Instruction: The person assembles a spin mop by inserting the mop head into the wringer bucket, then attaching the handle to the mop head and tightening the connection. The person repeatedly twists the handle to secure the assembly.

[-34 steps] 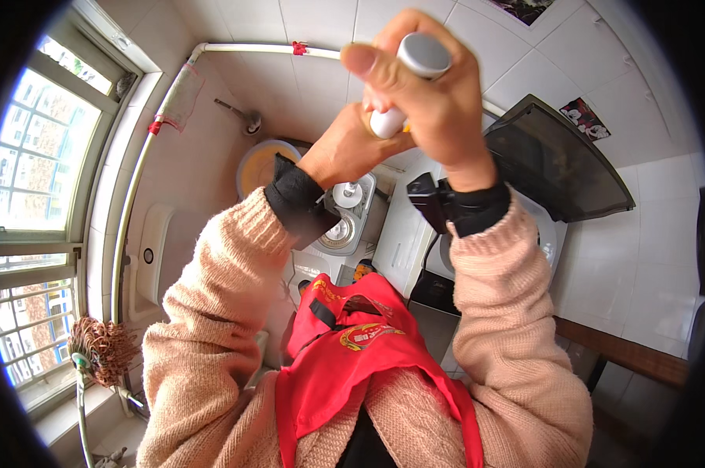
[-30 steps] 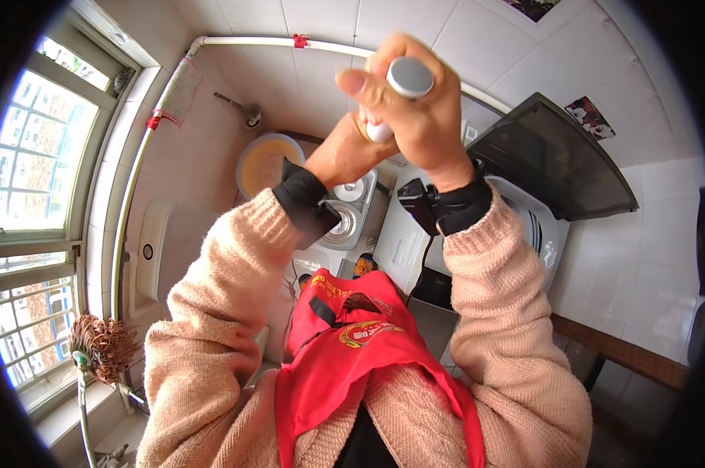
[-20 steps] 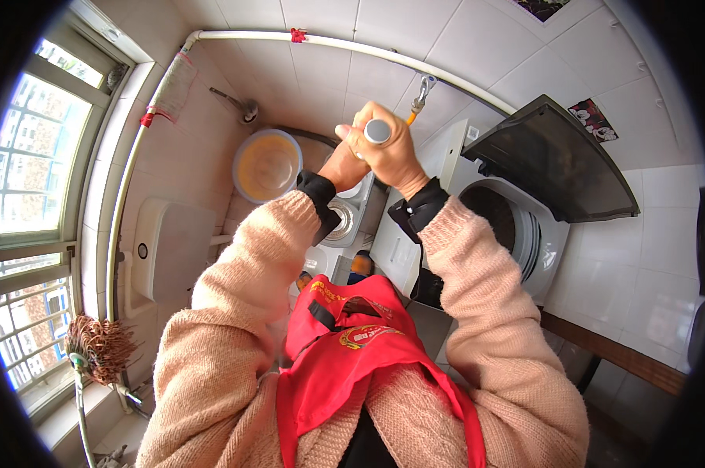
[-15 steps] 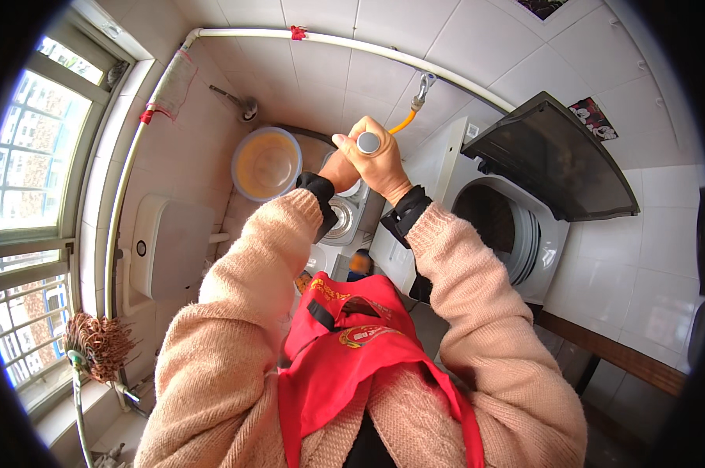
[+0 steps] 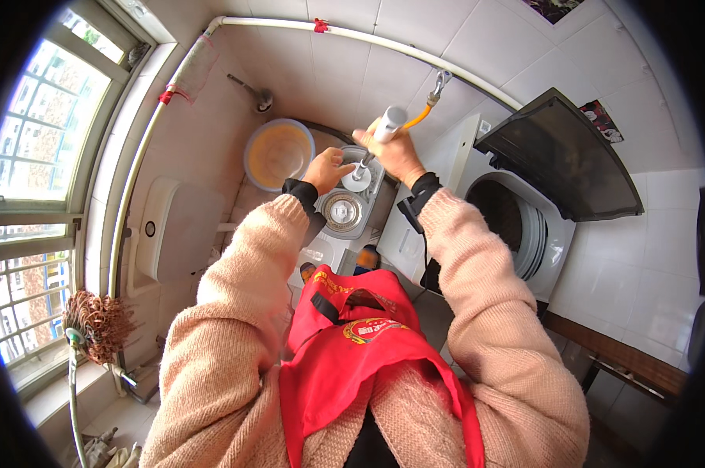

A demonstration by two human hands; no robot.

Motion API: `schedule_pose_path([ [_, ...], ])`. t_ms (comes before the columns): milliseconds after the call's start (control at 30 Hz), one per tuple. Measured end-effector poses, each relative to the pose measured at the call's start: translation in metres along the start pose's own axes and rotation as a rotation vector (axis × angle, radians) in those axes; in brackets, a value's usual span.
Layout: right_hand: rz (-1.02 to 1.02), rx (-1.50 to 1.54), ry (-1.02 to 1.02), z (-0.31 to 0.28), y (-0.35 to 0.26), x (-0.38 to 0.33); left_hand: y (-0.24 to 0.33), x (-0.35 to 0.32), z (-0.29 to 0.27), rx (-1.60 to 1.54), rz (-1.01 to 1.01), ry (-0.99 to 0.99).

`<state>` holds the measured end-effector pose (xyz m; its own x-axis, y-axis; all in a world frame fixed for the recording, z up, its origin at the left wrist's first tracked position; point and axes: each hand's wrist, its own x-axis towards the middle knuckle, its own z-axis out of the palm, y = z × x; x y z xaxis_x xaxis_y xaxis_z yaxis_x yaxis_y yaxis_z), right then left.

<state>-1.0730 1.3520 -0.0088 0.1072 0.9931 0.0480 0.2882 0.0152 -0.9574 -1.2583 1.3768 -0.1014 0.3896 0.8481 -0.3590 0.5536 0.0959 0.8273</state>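
My right hand [image 5: 400, 158] is wrapped round the upper part of a mop handle [image 5: 388, 125], whose light grey end points up toward me. The handle leans, and its lower end meets a white round mop head [image 5: 357, 179] in the far part of a grey mop bucket [image 5: 359, 230]. Left of the handle, my left hand [image 5: 326, 170] holds nothing; its fingers are apart and reach toward the mop head. Whether they touch it I cannot tell. Nearer to me in the bucket sits a round spin basket [image 5: 342, 210].
A translucent basin [image 5: 312, 148] stands left of the bucket. To the right is a washing machine [image 5: 559, 234] with its dark lid [image 5: 563, 160] raised. A yellow hose [image 5: 420, 118] runs from a wall tap [image 5: 440, 84]. At far left hangs a brown mop [image 5: 99, 324] near the window.
My left hand has come away from the mop handle and opened, lower and to the left. The handle, upright before, now leans, with my right hand slightly lower and to the right.
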Motion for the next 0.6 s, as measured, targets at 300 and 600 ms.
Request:
schedule_pose_path([
  [300,-0.448,0.116,0.052,-0.050,-0.187,-0.002,0.037,-0.010,0.020,0.020,0.232,0.037],
  [600,-0.538,0.040,0.042,-0.043,-0.238,-0.034,0.078,-0.014,0.025,-0.137,0.339,-0.051],
])
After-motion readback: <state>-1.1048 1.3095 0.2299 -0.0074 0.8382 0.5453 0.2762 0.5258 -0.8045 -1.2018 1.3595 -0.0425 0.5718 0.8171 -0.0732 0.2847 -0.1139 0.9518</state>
